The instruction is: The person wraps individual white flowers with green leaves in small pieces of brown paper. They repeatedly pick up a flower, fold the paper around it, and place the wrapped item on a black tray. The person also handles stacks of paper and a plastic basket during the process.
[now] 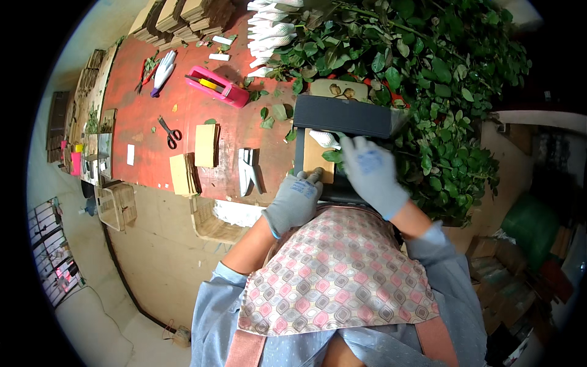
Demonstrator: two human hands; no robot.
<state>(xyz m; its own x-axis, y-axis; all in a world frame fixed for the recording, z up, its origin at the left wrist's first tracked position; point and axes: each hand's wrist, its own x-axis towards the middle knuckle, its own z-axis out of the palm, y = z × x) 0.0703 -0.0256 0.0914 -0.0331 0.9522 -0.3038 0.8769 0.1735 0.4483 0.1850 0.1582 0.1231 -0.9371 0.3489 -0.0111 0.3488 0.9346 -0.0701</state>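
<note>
My left hand [299, 198], in a grey coated glove, rests its fingers on the near part of a brown cardboard sheet [316, 158]. The sheet lies in a black frame [299, 153] with a raised dark panel [344, 112] behind it. Over the right side of the frame, my gloved right hand [370, 169] is slightly blurred and pinches the green stem of a flower. That flower's head, in a white mesh sleeve [324, 138], lies on the cardboard, its tip pointing left. A leaf [332, 157] sticks out below it.
Leafy stems [426, 91] heap up at the right, with white-sleeved flower heads [270, 39] at the back. On the red table [151, 119] lie a stapler [247, 172], scissors [170, 133], a pink tape dispenser [218, 87], cardboard stacks [206, 146], pruning shears [146, 78] and a glove [163, 73].
</note>
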